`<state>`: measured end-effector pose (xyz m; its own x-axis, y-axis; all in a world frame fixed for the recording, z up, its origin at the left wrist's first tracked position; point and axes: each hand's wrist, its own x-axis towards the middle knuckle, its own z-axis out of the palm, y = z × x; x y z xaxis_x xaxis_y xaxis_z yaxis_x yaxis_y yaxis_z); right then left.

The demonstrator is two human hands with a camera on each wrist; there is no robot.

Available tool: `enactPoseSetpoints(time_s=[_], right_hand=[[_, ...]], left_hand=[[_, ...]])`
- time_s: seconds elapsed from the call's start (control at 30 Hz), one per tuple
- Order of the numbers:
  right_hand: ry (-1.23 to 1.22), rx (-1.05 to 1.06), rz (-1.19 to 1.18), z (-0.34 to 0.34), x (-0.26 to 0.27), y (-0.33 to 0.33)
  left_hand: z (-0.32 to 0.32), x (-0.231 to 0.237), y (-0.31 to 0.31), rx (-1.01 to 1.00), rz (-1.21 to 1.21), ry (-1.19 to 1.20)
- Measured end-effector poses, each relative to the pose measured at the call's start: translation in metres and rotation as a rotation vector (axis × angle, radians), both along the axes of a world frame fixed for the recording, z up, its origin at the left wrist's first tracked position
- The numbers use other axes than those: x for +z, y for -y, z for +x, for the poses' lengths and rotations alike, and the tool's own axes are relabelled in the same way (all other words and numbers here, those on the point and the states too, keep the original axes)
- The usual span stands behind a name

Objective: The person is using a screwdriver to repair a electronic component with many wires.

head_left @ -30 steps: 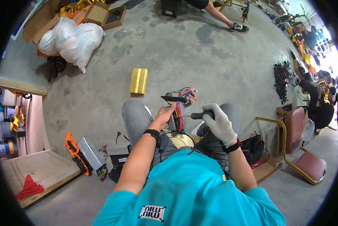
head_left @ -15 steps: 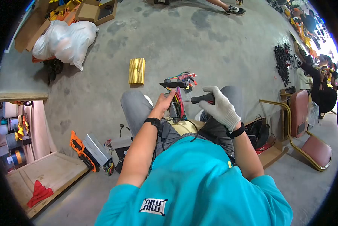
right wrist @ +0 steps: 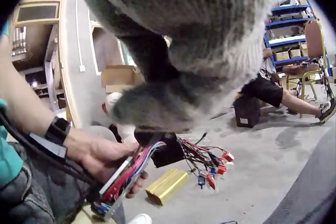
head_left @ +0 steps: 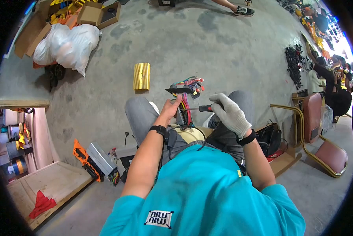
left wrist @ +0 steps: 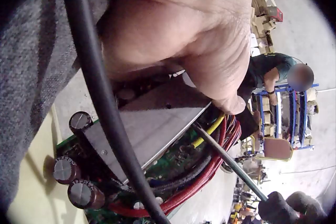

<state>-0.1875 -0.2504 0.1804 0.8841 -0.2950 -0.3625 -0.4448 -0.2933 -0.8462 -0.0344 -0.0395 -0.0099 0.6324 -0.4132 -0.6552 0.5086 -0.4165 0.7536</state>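
My bare left hand [head_left: 171,111] grips a circuit board with a metal plate [left wrist: 152,124], round capacitors and thick red and black wires [left wrist: 210,171]. A black end piece [head_left: 178,90] with bundled coloured wires and red connectors [right wrist: 211,181] is at the board's far end. My gloved right hand [head_left: 230,116] holds a screwdriver [head_left: 205,108] by its dark handle. Its shaft [left wrist: 231,162] reaches in beside the metal plate and the wires in the left wrist view. The glove hides part of the handle.
A gold metal case [head_left: 141,76] lies on the floor ahead. White bags [head_left: 72,45] and cardboard boxes stand at the far left, a silver case [head_left: 101,158] at the near left, a pink chair [head_left: 312,118] at the right. Other people sit farther off.
The view has tilted and shifted since the first frame. The gloved fingers have moved on the screwdriver handle, loosening and then curling somewhat. My left hand keeps its hold on the board.
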Motion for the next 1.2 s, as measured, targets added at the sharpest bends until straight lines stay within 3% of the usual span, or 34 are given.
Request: enactPoseSetpoints(time_s=[0.03,0.1,0.23,0.3,0.33,0.4,0.47,0.53,0.6,0.63,0.7,1.2], right_hand=[[-0.005,0.001,0.003,0.0,-0.005,0.002],[0.446,0.139,-0.351,0.0,-0.015,0.002],[0.218,0.067,-0.34,-0.002,-0.009,-0.002],[0.028,-0.029,-0.012,0.001,-0.012,0.003],[0.026,-0.03,-0.01,0.001,-0.013,0.003],[0.268,0.044,-0.167,-0.002,-0.014,0.001],[0.243,0.045,-0.216,-0.002,-0.011,-0.003],[0.223,0.045,-0.268,0.001,-0.004,-0.004],[-0.053,-0.068,0.049,0.005,0.001,-0.002],[-0.053,-0.068,0.049,0.004,-0.001,-0.001],[0.209,0.021,-0.15,-0.001,-0.007,-0.001],[0.2,0.01,-0.165,-0.004,-0.006,0.001]], left_hand=[[0.0,-0.001,-0.001,-0.004,-0.017,-0.02],[-0.001,-0.007,-0.001,0.007,-0.022,-0.015],[0.005,-0.027,-0.004,-0.026,-0.038,-0.04],[0.007,-0.034,-0.004,-0.037,-0.048,-0.049],[0.007,-0.034,-0.005,-0.043,-0.057,-0.057],[0.002,-0.034,-0.002,-0.003,-0.036,-0.009],[0.002,-0.033,-0.002,0.035,-0.016,0.037],[0.009,-0.033,-0.005,-0.046,-0.081,-0.099],[0.006,-0.023,-0.002,-0.042,-0.05,-0.098],[0.002,-0.009,-0.001,-0.013,-0.038,-0.068],[0.0,-0.001,-0.002,0.019,-0.02,-0.043],[0.005,-0.021,-0.002,-0.039,-0.06,-0.106]])
